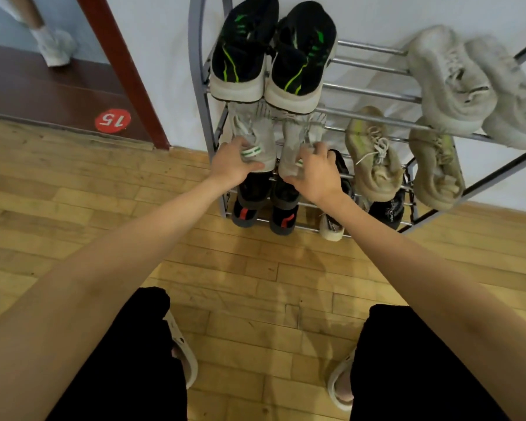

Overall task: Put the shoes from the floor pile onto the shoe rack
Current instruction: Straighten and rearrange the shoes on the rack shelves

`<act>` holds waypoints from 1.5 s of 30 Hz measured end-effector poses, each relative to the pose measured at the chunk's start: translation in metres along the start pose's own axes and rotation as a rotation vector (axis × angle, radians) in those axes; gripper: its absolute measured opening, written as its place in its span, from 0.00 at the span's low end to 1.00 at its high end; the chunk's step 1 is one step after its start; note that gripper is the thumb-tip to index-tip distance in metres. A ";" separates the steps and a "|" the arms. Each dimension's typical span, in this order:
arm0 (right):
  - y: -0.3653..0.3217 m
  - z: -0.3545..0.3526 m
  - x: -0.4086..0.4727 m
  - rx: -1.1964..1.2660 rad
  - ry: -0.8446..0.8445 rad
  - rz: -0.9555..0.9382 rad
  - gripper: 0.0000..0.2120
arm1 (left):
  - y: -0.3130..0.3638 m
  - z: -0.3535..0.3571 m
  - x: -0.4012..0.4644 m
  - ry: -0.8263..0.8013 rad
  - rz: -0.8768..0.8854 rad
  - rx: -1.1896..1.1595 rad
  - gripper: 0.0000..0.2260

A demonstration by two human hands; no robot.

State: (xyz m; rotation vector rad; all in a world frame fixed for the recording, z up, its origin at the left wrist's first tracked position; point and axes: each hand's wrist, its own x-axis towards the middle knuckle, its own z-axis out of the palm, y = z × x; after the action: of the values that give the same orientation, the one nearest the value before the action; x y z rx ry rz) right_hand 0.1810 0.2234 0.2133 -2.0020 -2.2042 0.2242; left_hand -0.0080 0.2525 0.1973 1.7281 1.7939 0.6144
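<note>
Head view: both hands grip grey, green-striped shoes (257, 138).

soft, even indoor light with faint shadows on the floor (255, 268) — wide-angle bending at the edges, slight blur.

We stand in a home entryway: a metal shoe rack (374, 89) against a white wall (170, 56), wooden plank floor (240, 284), red-brown door frame (125, 71).

My left hand (234, 164) and right hand (318, 174) each grip the heel of a grey high-top shoe: the left shoe (249, 135), the right shoe (298, 138). Both sit side by side, toes toward the wall, on the middle tier of the metal shoe rack (374, 89), under a black-and-green pair (274, 53).
</note>
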 end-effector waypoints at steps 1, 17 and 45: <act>0.002 -0.001 -0.006 -0.005 0.018 -0.021 0.26 | 0.001 0.000 0.000 -0.003 -0.003 0.004 0.25; 0.033 -0.020 -0.068 0.176 0.049 -0.025 0.22 | 0.006 -0.002 -0.049 -0.053 0.090 0.139 0.24; 0.021 -0.049 -0.116 0.425 0.343 -0.178 0.19 | 0.046 -0.025 -0.059 -0.152 -0.073 -0.277 0.15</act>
State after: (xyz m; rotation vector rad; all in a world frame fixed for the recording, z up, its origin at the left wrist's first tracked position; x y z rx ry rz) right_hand 0.2234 0.1099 0.2553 -1.4867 -1.9092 0.2753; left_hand 0.0095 0.1983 0.2515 1.4769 1.5778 0.6487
